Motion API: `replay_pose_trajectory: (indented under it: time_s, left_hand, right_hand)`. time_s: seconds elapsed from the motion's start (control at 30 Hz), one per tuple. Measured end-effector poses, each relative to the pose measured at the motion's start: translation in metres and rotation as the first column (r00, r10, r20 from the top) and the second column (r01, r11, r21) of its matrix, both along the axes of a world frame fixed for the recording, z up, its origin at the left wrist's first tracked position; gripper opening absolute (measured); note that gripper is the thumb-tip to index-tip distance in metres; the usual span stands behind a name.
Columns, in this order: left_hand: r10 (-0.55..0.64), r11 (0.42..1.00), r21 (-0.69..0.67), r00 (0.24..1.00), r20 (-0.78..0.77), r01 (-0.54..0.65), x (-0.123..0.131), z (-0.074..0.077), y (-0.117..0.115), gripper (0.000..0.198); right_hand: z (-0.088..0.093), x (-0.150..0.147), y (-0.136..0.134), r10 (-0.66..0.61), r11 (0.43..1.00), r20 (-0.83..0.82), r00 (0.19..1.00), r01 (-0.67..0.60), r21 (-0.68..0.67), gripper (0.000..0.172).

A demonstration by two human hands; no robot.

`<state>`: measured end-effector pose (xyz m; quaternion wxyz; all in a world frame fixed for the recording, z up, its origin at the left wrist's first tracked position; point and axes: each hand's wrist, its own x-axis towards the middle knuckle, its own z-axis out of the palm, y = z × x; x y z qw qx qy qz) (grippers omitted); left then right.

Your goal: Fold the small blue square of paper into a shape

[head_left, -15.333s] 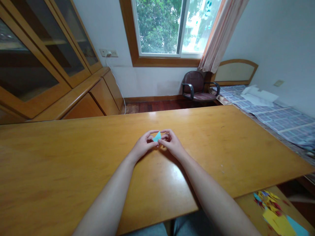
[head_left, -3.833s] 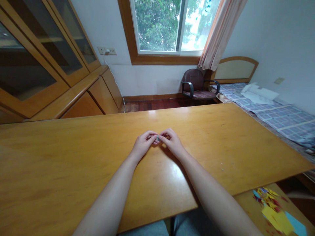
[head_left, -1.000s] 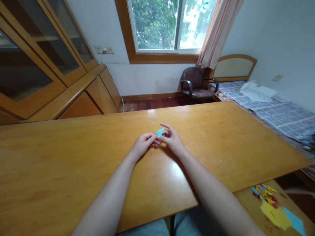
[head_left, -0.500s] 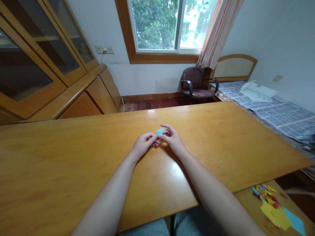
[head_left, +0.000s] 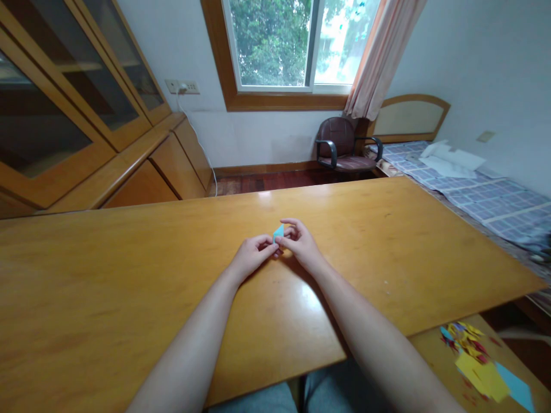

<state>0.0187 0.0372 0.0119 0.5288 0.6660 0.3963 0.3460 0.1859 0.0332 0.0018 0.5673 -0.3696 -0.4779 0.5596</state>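
Observation:
A small folded piece of light-blue paper [head_left: 279, 232] is pinched between my two hands, a little above the middle of the table. My left hand [head_left: 253, 252] grips its lower left part between thumb and fingers. From the other side my right hand [head_left: 299, 241] holds it with the thumb in front, its index finger raised and curved over the top. The fingertips cover the lower part of the paper, so its full shape is hidden.
The wooden table [head_left: 129, 269] spreads out on both sides. On a lower surface at the bottom right lie yellow sheets [head_left: 482, 376], a light-blue sheet [head_left: 515, 388] and a heap of small colourful folded papers [head_left: 467, 341]. A chair [head_left: 340, 146] stands beyond the table.
The left hand has shifted slightly right and down. The paper's angle has changed a little and more of its face shows. Both hands still hold it.

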Motion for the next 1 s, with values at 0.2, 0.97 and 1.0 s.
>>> replay_pose_trajectory:
  time_s: [0.2, 0.97, 1.0]
  left_hand:
    - [0.135, 0.990, 0.041, 0.991, 0.008, -0.135, -0.003, 0.000, 0.003, 0.024]
    - [0.121, 0.985, -0.135, 0.988, 0.097, -0.108, -0.006, -0.001, 0.007, 0.029]
    - [0.132, 0.984, -0.132, 0.986, 0.103, -0.118, -0.006, -0.001, 0.007, 0.028]
  right_hand:
    - [-0.003, 0.000, 0.001, -0.018, 0.999, 0.085, 0.996, 0.015, 0.042, 0.049]
    - [-0.014, 0.002, 0.000, 0.062, 0.996, 0.263, 0.963, -0.076, 0.044, 0.052]
    - [-0.013, 0.002, 0.000, 0.059, 0.997, 0.258, 0.964, -0.070, 0.035, 0.053]
